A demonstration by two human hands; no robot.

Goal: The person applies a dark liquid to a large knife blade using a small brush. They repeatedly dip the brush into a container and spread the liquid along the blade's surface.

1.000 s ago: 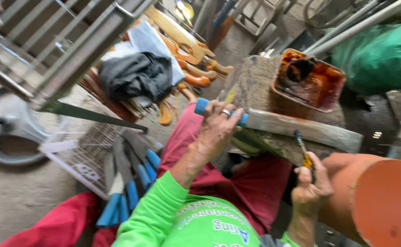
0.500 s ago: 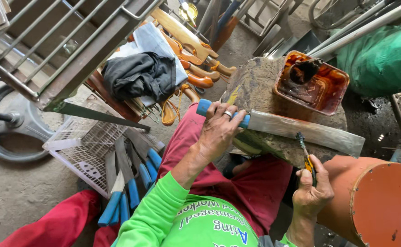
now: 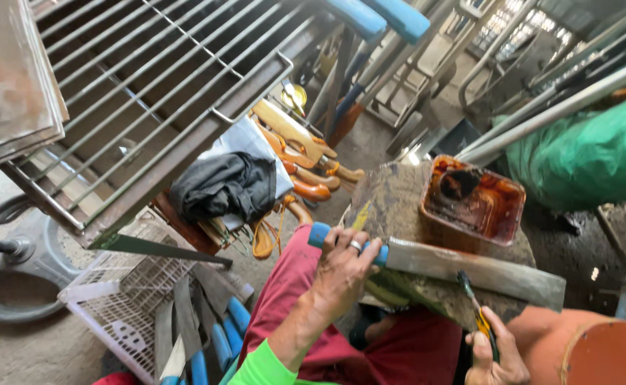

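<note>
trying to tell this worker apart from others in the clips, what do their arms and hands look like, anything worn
Both hands are bare, no gloves. The left hand wears a silver ring on one of its fingers, and its forearm ends in a bright neon green sleeve pushed up near the elbow. The right hand shows no ring or sleeve in view; its arm is cut off by the frame.

There is one view only, taken from the worker's head and tilted steeply down and forward over the lap. It sits close: the left hand (image 3: 345,267) and right hand (image 3: 495,356) fill the near bottom edge, with the block (image 3: 391,207) just beyond them. The frame leans, so the metal rack (image 3: 149,93) at far left slants across it. The floor (image 3: 13,342) shows at near left, the green sack (image 3: 584,150) at far right.
</note>
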